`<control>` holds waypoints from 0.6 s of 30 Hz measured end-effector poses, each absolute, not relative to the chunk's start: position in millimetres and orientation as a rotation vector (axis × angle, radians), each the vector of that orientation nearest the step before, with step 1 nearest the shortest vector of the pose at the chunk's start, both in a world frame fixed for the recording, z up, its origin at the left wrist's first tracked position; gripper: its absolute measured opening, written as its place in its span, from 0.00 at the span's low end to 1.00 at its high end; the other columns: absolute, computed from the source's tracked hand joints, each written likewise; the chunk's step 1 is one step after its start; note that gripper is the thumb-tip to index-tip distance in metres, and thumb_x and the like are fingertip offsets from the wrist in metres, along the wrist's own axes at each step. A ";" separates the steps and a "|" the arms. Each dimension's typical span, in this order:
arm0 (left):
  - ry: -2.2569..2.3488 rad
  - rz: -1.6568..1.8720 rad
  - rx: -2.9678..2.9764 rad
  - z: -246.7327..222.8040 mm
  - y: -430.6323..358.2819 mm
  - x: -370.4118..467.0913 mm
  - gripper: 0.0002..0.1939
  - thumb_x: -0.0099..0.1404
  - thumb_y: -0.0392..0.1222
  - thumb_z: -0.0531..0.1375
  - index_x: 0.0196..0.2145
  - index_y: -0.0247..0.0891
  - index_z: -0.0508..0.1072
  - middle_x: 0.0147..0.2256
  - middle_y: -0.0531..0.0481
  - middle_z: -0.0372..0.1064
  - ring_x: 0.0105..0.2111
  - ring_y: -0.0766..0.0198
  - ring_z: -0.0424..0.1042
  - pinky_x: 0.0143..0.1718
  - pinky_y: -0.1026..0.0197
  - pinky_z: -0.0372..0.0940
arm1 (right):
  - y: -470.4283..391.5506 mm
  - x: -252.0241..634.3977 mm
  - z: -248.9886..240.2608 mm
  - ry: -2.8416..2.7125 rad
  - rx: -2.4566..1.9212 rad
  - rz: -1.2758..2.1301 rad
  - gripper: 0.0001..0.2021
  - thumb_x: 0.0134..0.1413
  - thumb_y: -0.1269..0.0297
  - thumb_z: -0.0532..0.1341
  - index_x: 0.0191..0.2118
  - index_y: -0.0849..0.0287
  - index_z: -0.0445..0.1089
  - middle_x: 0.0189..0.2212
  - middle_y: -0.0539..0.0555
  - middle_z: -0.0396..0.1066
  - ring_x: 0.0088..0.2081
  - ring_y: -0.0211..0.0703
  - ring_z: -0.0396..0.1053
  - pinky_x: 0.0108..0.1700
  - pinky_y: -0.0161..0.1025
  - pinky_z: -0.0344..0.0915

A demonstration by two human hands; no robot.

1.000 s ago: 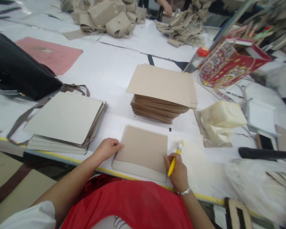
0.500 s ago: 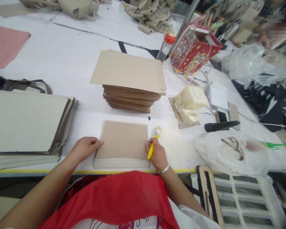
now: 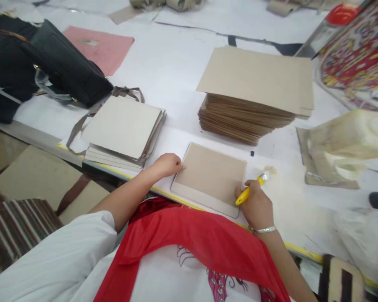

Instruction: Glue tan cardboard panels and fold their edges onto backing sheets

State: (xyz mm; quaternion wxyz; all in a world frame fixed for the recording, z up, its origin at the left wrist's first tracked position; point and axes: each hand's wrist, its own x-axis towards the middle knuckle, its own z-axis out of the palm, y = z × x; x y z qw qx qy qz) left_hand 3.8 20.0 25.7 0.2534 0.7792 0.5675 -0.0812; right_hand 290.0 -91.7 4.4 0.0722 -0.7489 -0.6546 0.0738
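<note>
A flat beige panel (image 3: pixel 212 174) with a paler strip along its near edge lies on the white table in front of me. My left hand (image 3: pixel 170 165) pinches the panel's left edge between thumb and finger. At its right edge, my right hand (image 3: pixel 256 203) is closed round a yellow-handled brush (image 3: pixel 244 196), its bristles pointing up and away. A tall stack of brown boards (image 3: pixel 255 84) stands behind the panel. To the left lies a pile of pale panels (image 3: pixel 122 126) with brown straps beside it.
Black bags (image 3: pixel 69 63) and a pink sheet (image 3: pixel 103 46) are at the upper left. A cream plastic container (image 3: pixel 349 134) sits on cardboard at the right, with a red patterned bag (image 3: pixel 362 50) behind. Clear plastic (image 3: pixel 365 239) lies near the right edge.
The view has swung to the left, bringing the black bags and striped fabric into sight. My hands keep their places at the panel's two sides, and the brush remains in my right hand.
</note>
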 end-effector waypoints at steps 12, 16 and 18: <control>1.480 0.280 2.653 43.3 -14.5 35.0 0.13 0.65 0.45 0.51 0.42 0.37 0.68 0.39 0.44 0.67 0.41 0.57 0.65 0.38 0.57 0.59 | -89.7 308.9 65.0 -1.575 -1.866 0.387 0.24 0.58 0.49 0.48 0.55 0.59 0.56 0.24 0.49 0.67 0.21 0.35 0.63 0.24 0.33 0.58; 1.112 0.419 2.759 20.9 -26.1 62.2 0.17 0.62 0.48 0.54 0.46 0.39 0.67 0.47 0.44 0.65 0.46 0.54 0.61 0.44 0.53 0.56 | -44.8 278.0 75.4 -1.183 -1.571 0.989 0.26 0.57 0.44 0.45 0.45 0.60 0.66 0.21 0.48 0.65 0.17 0.31 0.60 0.19 0.30 0.58; 1.068 0.385 2.739 9.8 -27.6 67.8 0.18 0.61 0.51 0.56 0.45 0.40 0.68 0.47 0.45 0.65 0.46 0.53 0.61 0.44 0.52 0.56 | -15.5 250.4 65.6 -1.063 -1.490 1.215 0.23 0.53 0.44 0.51 0.39 0.61 0.67 0.21 0.48 0.66 0.17 0.31 0.61 0.18 0.29 0.58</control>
